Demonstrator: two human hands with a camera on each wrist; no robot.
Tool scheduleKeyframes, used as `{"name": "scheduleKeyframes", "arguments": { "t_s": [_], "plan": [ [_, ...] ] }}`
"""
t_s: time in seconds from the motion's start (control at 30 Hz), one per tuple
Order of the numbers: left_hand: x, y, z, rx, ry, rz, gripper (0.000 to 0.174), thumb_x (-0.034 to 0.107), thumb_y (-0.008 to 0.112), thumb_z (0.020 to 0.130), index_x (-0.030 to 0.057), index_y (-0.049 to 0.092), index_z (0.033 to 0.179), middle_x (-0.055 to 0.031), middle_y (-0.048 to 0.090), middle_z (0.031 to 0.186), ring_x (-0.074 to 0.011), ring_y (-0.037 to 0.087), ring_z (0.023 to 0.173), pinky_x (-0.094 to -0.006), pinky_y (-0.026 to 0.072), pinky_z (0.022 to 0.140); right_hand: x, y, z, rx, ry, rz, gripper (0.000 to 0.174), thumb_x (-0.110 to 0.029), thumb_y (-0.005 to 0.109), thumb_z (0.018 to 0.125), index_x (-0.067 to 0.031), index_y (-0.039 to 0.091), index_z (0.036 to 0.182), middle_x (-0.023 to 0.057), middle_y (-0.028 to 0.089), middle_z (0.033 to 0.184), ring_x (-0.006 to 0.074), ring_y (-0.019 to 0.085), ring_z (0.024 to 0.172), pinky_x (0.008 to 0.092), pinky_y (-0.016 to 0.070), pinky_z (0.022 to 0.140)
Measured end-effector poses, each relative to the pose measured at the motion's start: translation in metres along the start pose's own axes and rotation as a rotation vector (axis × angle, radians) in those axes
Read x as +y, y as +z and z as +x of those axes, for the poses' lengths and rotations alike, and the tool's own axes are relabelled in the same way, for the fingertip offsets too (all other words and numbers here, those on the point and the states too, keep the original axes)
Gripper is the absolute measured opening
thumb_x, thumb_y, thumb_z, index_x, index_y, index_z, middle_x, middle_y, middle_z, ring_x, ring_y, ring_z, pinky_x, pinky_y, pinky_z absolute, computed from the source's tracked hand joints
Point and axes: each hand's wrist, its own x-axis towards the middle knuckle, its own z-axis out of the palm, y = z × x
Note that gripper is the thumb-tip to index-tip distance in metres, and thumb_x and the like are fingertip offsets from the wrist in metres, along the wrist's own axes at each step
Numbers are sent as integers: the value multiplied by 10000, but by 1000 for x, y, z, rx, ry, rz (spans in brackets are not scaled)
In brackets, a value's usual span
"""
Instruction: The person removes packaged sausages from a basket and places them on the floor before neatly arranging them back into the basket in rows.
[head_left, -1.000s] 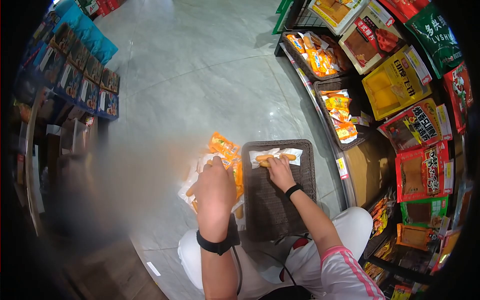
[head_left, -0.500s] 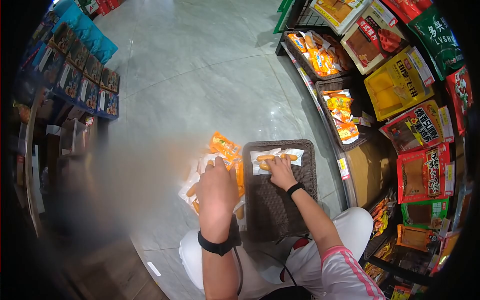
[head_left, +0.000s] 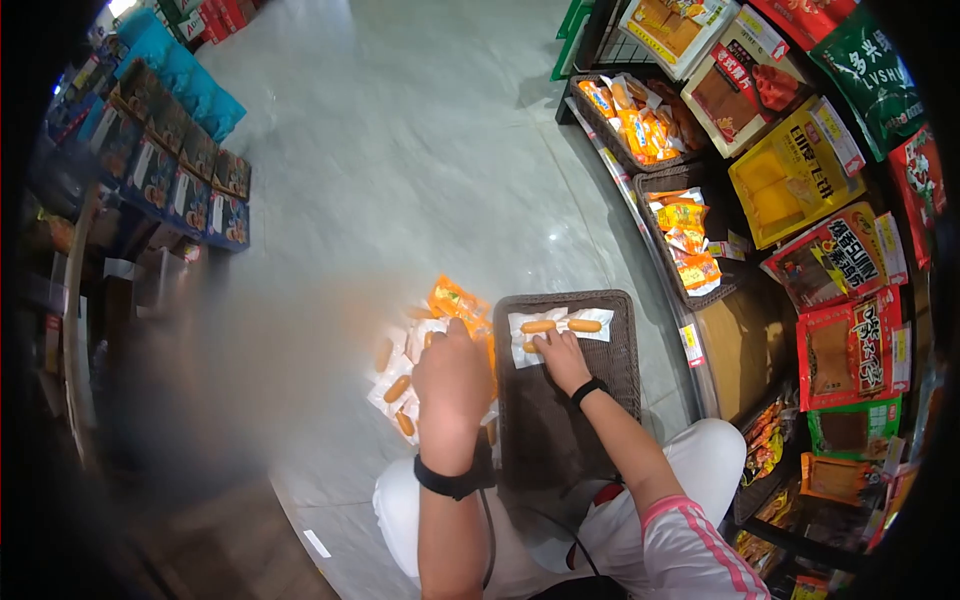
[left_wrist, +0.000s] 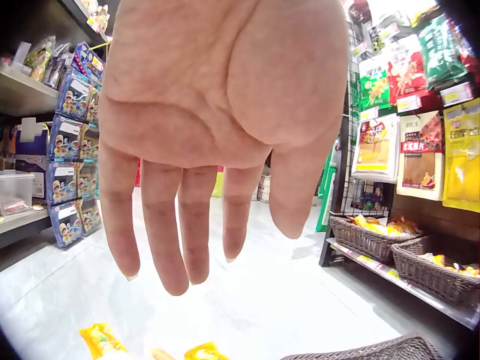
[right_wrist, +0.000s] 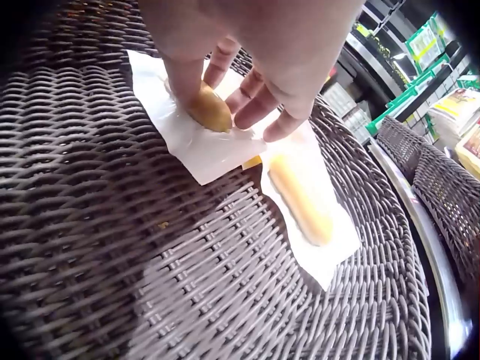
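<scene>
In the head view, a dark woven basket (head_left: 556, 430) stands on the floor with sausages in white-backed wrappers (head_left: 585, 326) at its far end. My right hand (head_left: 566, 362) reaches into it. Thumb and fingers pinch the sides of one wrapped sausage (right_wrist: 210, 111), seen in the right wrist view; another wrapped sausage (right_wrist: 301, 199) lies just beside it. My left hand (head_left: 452, 385) is over the pile of sausage packets (head_left: 398, 389) left of the basket, partly hiding it. In the left wrist view its fingers (left_wrist: 161, 225) hang straight, holding nothing.
Orange packets (head_left: 457, 298) lie at the far side of the pile. At right, shelves carry two woven baskets (head_left: 682, 235) of snacks and hanging food bags (head_left: 797, 172). Stacked boxes (head_left: 175, 190) stand at left. A blur covers the lower left of the head view.
The right fingers have drawn slightly nearer, uncovering more of the far sausages. The left hand has shifted a little within the view, over the pile; the head view itself has shifted slightly.
</scene>
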Motion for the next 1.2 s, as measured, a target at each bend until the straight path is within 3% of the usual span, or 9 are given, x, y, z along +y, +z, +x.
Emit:
{"name": "scheduleKeyframes", "arguments": {
  "t_s": [0.27,0.43,0.57,0.67,0.77,0.93,1.03,1.13,1.2],
  "plan": [
    [15,17,16,-26,9,68,365,304,574,869,-10,561,1055,-240,647,902,-397,619,893,-470,498,762,1,6,13,-178,92,-60,271,-66,540,809,-92,597,1073,135,556,945,298,585,841,433,437,784],
    [28,25,19,-67,33,80,379,331,571,870,13,566,1076,-236,653,945,-390,621,928,-469,495,791,-4,-14,16,-474,166,16,271,-139,551,820,-77,608,1077,168,595,1069,316,603,987,478,447,855],
    [40,36,26,-110,16,121,405,355,566,872,23,564,1105,-231,648,1001,-381,622,955,-463,495,817,8,-38,20,-567,133,80,226,-165,537,849,-94,634,1040,132,627,1047,307,624,970,484,458,855],
    [57,49,28,-148,47,145,415,355,564,872,18,559,1114,-232,644,1013,-380,620,961,-467,493,824,31,-69,21,-416,57,-17,227,-144,542,804,-68,638,995,165,643,999,329,635,935,451,508,769],
    [80,73,25,-130,202,161,409,343,562,870,3,555,1096,-253,638,992,-396,613,956,-473,490,820,51,-106,12,-224,85,-33,204,-146,533,826,-69,641,980,174,635,964,327,638,913,460,501,763],
    [127,64,4,-211,425,122,389,313,568,878,-4,560,1103,-254,639,963,-397,614,937,-451,494,804,76,-130,-20,-173,212,79,217,-99,525,814,-48,634,995,191,637,958,364,633,897,453,502,789],
    [110,33,8,-262,495,-26,422,328,585,886,-1,551,1147,-236,648,976,-356,638,914,-405,504,797,73,-139,-30,-207,245,174,212,-97,532,812,-37,625,993,188,637,948,365,627,904,452,496,797],
    [45,44,46,-374,352,-158,482,371,608,880,6,546,1188,-211,655,1000,-304,648,929,-366,504,813,66,-122,-38,-144,226,294,202,-104,533,818,-26,609,987,191,629,950,370,619,904,450,492,802],
    [-9,67,67,-433,197,-28,541,402,626,864,6,530,1220,-210,644,1052,-297,632,989,-361,493,849,54,-101,-45,-148,201,331,192,-112,538,821,-19,597,978,193,624,947,373,614,898,452,489,802]
  ]
}}
